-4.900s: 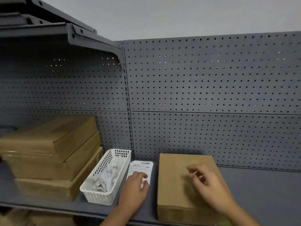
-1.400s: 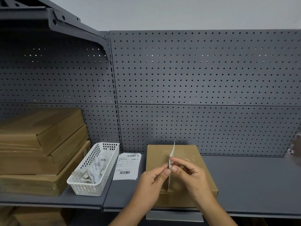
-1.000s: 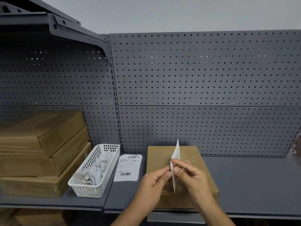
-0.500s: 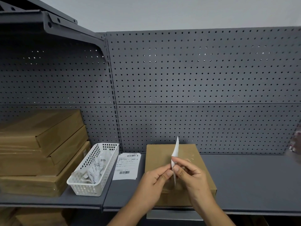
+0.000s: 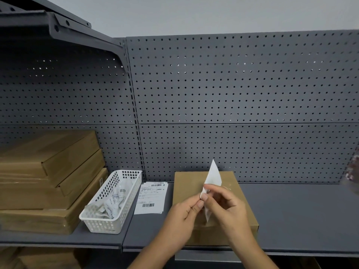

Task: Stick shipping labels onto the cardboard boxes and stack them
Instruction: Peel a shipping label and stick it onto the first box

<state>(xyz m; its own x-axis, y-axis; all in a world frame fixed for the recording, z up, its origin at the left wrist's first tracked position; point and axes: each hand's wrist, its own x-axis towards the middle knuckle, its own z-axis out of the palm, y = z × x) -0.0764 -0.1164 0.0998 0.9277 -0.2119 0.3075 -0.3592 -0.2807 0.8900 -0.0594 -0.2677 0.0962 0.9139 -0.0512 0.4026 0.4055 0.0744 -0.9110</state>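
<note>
A flat cardboard box [image 5: 186, 185] lies on the grey shelf in front of me. Above it I hold a white shipping label [image 5: 213, 176] nearly edge-on and upright. My left hand [image 5: 182, 216] and my right hand [image 5: 227, 208] both pinch the label's lower part with thumb and fingertips, their tips meeting at one spot. A pile of printed labels [image 5: 150, 198] lies flat on the shelf left of the box. At the far left stands a stack of three cardboard boxes [image 5: 48, 179].
A white plastic basket [image 5: 116, 220] holding crumpled label scraps sits between the stack and the label pile. The grey shelf [image 5: 301, 214] runs off to the right of the box. A pegboard wall [image 5: 233, 103] backs it. More cardboard shows below the shelf at lower left.
Earlier my left hand touched the label pile and my right hovered over the box. Since then both hands hold one label upright; in the last second it has turned slightly, showing more face.
</note>
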